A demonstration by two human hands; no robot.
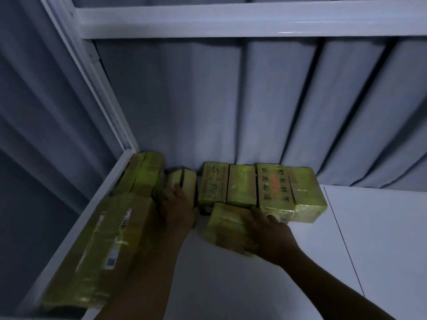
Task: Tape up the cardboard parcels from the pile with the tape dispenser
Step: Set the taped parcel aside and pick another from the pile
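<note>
The view takes in the back left corner of the flat white bench [265, 285], with two bare hands at work. The right grip [270, 234] grasps the front parcel [221, 227], a small cardboard block bound in glossy yellow-green tape, with the thumb on top and the fingers curled at its near right corner. This parcel lies on the bench just before the back row [271, 188], four similar blocks standing side by side against the pleated grey curtain [231, 100].

The left grip [178, 206] touches the corner parcel [184, 180], a smaller tan cardboard block with a dark band. We cannot tell whether its fingers close on it, because blur and shadow hide them.

We see no tape dispenser, and every parcel shown already carries tape. We therefore judge the step in hand to be fetching or sorting a parcel, not the taping itself. The next move calls for drawing the front parcel onto the bare near part of the bench and bringing a dispenser to hand.

Three things hem in the left arm:
- the long flat labelled cardboard parcel [99, 250] along the left edge
- a further taped block [143, 174] in the corner
- the white metal frame post [104, 116]

The back row stands so close to the front parcel that it could be toppled.
</note>
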